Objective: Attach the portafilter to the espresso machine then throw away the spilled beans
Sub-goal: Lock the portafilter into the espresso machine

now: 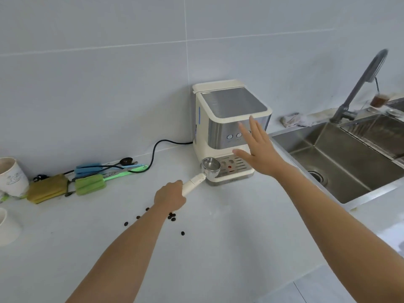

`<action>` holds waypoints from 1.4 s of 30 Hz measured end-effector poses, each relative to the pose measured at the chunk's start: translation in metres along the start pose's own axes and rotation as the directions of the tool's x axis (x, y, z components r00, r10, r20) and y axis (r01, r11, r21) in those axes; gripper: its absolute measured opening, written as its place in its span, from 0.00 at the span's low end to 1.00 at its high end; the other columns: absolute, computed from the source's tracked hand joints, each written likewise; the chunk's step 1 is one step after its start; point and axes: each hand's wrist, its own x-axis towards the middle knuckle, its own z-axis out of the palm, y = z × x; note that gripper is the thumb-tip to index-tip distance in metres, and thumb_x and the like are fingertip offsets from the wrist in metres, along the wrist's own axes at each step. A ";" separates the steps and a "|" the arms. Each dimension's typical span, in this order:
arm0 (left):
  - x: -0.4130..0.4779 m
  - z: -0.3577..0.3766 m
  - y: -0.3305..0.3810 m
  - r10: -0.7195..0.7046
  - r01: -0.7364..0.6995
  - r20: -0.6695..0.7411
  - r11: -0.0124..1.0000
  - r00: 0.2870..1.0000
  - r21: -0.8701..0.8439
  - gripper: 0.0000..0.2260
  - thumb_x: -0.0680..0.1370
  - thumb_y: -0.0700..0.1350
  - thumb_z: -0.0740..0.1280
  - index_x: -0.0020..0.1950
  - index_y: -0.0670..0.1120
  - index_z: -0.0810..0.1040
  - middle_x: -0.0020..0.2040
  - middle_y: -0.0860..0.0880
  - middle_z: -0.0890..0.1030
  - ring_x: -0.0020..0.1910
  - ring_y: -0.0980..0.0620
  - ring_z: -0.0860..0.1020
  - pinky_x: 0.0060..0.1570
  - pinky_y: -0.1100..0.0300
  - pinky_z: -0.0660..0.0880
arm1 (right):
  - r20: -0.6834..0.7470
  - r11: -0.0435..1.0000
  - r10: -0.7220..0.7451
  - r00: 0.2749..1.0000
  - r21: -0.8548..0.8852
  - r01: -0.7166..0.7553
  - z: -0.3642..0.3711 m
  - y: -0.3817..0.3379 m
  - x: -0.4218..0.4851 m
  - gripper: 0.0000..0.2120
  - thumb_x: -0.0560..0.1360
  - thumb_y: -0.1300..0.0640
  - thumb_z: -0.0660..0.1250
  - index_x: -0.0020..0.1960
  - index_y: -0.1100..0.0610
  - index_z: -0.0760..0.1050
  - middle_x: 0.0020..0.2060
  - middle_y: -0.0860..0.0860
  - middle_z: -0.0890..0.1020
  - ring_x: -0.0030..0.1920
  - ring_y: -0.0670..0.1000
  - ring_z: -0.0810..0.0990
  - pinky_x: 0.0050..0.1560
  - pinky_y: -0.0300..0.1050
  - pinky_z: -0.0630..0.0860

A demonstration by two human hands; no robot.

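Note:
A cream and steel espresso machine (227, 119) stands against the wall on the white counter. My left hand (169, 196) grips the cream handle of the portafilter (209, 168), whose metal basket hovers at the front left corner of the drip tray, outside the machine. My right hand (255, 149) is open, fingers spread, in front of the machine's right side near the buttons, holding nothing. Several dark coffee beans (172, 217) lie scattered on the counter under and around my left forearm.
A steel sink (341, 162) with a tall faucet (358, 88) sits right of the machine. Sponge brushes (89, 184), a black spoon and the power cord (157, 147) lie to the left, by paper cups (12, 176). A cloth (290, 119) rests behind the sink.

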 end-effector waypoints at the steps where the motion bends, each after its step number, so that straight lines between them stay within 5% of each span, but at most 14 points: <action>1: 0.004 0.001 0.007 0.001 -0.001 -0.005 1.000 1.000 -0.002 0.15 0.74 0.42 0.64 0.60 0.42 0.69 0.55 0.43 0.79 0.44 0.46 0.75 0.43 0.56 0.71 | -0.019 1.000 -0.004 1.000 -0.006 0.004 -0.010 0.009 0.010 0.32 0.78 0.51 0.59 0.75 0.54 0.44 0.74 0.57 0.40 0.73 0.56 0.37 0.72 0.51 0.40; 10: 0.040 0.011 0.070 -0.107 0.105 -0.046 0.993 0.993 -0.059 0.14 0.74 0.43 0.64 0.58 0.42 0.70 0.54 0.43 0.79 0.43 0.45 0.74 0.41 0.57 0.68 | 0.164 0.971 -0.141 0.976 -0.171 0.169 -0.043 0.083 0.086 0.30 0.79 0.49 0.56 0.75 0.54 0.45 0.75 0.58 0.45 0.74 0.56 0.40 0.72 0.51 0.42; 14: 0.048 0.011 0.087 -0.177 0.171 -0.073 0.982 0.982 -0.080 0.14 0.73 0.44 0.65 0.57 0.43 0.70 0.51 0.44 0.79 0.41 0.47 0.72 0.41 0.58 0.68 | 0.191 0.910 -0.333 0.923 -0.193 0.368 -0.050 0.098 0.095 0.24 0.80 0.53 0.57 0.72 0.61 0.56 0.70 0.60 0.61 0.71 0.59 0.54 0.66 0.45 0.51; 18: 0.051 0.012 0.100 -0.245 0.232 -0.099 0.965 0.965 -0.123 0.13 0.73 0.44 0.65 0.56 0.43 0.71 0.43 0.47 0.74 0.41 0.48 0.71 0.40 0.58 0.67 | 0.205 0.850 -0.467 0.860 -0.163 0.501 -0.050 0.113 0.107 0.20 0.79 0.53 0.58 0.66 0.64 0.65 0.62 0.60 0.71 0.65 0.59 0.65 0.62 0.50 0.61; 22: 0.053 0.012 0.105 -0.295 0.281 -0.104 0.950 0.950 -0.136 0.14 0.72 0.42 0.64 0.57 0.44 0.71 0.52 0.43 0.79 0.45 0.44 0.76 0.41 0.58 0.68 | 0.241 0.817 -0.518 0.821 -0.145 0.558 -0.048 0.120 0.113 0.32 0.73 0.42 0.45 0.66 0.64 0.66 0.62 0.61 0.72 0.64 0.61 0.68 0.63 0.55 0.65; 30: 0.059 0.006 0.102 -0.286 0.279 -0.059 0.954 0.956 -0.106 0.13 0.71 0.40 0.65 0.56 0.44 0.72 0.53 0.44 0.79 0.51 0.43 0.77 0.42 0.57 0.69 | 0.246 0.820 -0.520 0.818 -0.122 0.559 -0.042 0.126 0.120 0.34 0.71 0.40 0.43 0.67 0.61 0.66 0.65 0.59 0.71 0.65 0.58 0.66 0.66 0.57 0.63; 35: 0.070 -0.006 0.095 -0.221 0.218 -0.046 0.974 0.974 -0.070 0.13 0.71 0.40 0.65 0.55 0.44 0.72 0.52 0.43 0.80 0.43 0.46 0.72 0.40 0.58 0.66 | 0.213 0.820 -0.531 0.820 -0.112 0.561 -0.042 0.124 0.119 0.32 0.73 0.42 0.46 0.65 0.63 0.68 0.62 0.60 0.73 0.62 0.61 0.69 0.62 0.55 0.66; 42: 0.093 -0.019 0.083 -0.128 0.127 -0.022 0.992 0.992 -0.013 0.17 0.71 0.41 0.66 0.59 0.45 0.72 0.54 0.44 0.80 0.49 0.45 0.76 0.43 0.58 0.67 | 0.065 0.811 -0.575 0.815 -0.088 0.579 -0.040 0.123 0.114 0.24 0.74 0.49 0.57 0.59 0.67 0.74 0.56 0.64 0.78 0.56 0.66 0.75 0.56 0.60 0.71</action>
